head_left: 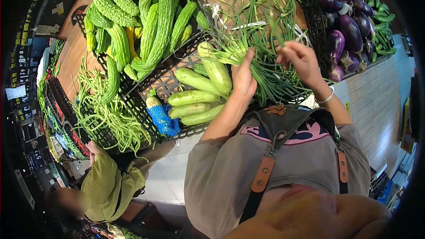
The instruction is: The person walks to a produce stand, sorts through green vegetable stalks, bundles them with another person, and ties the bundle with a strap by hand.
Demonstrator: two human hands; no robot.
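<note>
My left hand (244, 76) is closed around a bunch of thin green stalks (270, 77), their pale ends pointing left and the long green leaves trailing right. To the right of the bunch, my right hand (301, 60) is raised with its fingers pinched on a blurred green stalk (275, 27). Behind both hands, loose green stalks (252, 2) lie tangled on a brown surface, with white strips (250, 25) among them. Pale green squashes (215, 71) rest in a black crate just left of my left hand.
Bitter melons (161, 17) fill a crate at the upper left, with long beans (108, 115) below. A squash in blue netting (161, 117) is nearby. Eggplants (349, 33) and cucumbers (383, 17) are at the right. Another person in a green jacket (104, 186) is at the lower left.
</note>
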